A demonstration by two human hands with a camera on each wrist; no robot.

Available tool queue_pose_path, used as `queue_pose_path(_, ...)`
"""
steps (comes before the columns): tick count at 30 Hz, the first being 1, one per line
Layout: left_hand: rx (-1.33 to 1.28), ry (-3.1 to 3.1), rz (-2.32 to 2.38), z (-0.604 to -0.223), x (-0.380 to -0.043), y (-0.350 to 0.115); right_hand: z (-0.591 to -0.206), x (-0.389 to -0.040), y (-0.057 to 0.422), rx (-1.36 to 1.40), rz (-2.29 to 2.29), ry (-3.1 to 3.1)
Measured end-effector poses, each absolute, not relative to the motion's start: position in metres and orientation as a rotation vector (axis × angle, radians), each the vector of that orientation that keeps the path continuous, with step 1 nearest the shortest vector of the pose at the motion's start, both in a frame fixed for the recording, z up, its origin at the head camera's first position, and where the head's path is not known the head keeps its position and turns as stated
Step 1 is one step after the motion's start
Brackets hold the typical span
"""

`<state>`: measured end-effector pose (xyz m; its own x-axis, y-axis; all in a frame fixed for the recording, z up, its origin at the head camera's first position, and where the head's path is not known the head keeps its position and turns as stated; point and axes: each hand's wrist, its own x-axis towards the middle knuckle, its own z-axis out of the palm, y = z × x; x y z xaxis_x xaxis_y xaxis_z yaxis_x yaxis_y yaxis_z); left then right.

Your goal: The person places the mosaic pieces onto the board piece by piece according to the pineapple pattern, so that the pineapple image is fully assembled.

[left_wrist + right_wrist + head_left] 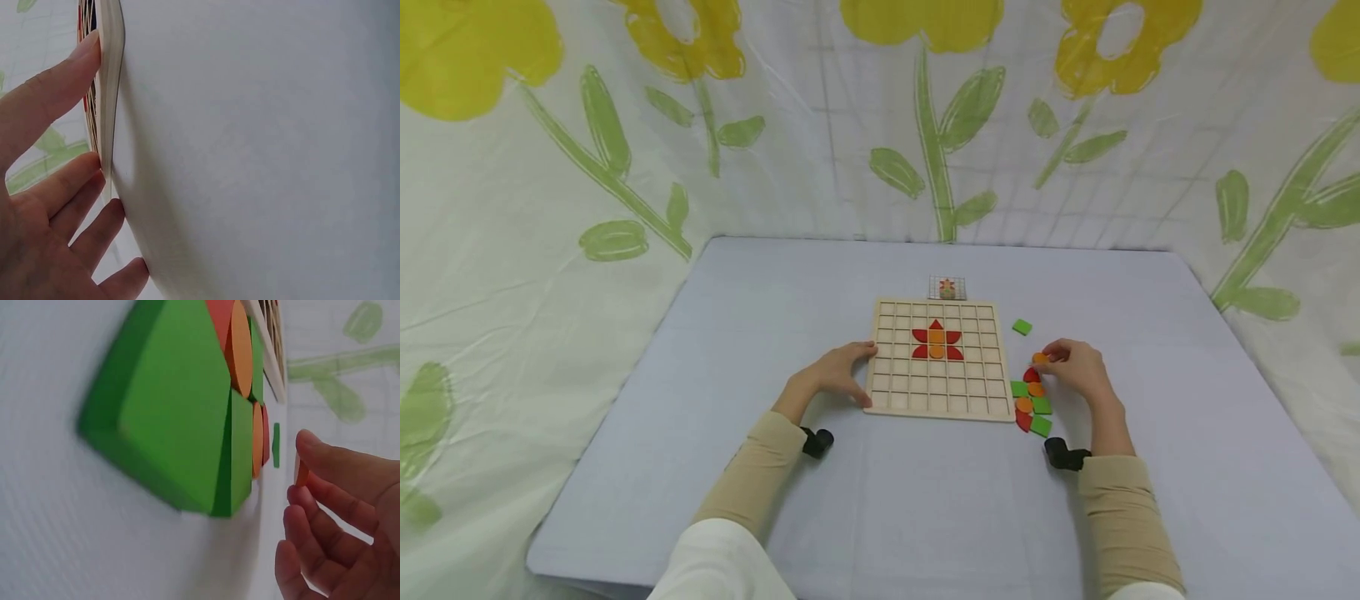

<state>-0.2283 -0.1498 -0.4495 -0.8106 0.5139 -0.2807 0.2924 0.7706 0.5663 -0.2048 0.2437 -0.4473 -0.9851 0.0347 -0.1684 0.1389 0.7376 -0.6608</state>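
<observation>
A wooden grid board (943,387) lies on the table with red pieces and orange ones, a square (936,337) and a disc (936,352), forming a figure in its upper middle. My left hand (837,369) rests at the board's left edge, thumb and fingertips touching the rim, as the left wrist view also shows. Right of the board, my right hand (1077,367) pinches an orange disc (301,470) between thumb and forefinger. Below that disc sits a cluster of pieces: green squares (1041,426), orange discs (1024,405) and red petal-shaped pieces (1023,422).
Just behind the board stands a small pattern card (947,288) with a similar figure on a grid. A lone green square (1022,327) lies to the right of the board's upper part. A flower-printed curtain (850,167) hangs behind the pale table (760,292).
</observation>
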Motion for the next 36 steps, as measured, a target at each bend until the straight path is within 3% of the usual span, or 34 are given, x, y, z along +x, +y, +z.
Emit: queue_pose_path(36,0.617,2.505,0.632,-0.446,-0.231,-0.146,-0.446,-0.215,0.145,-0.149,-1.086,2.809)
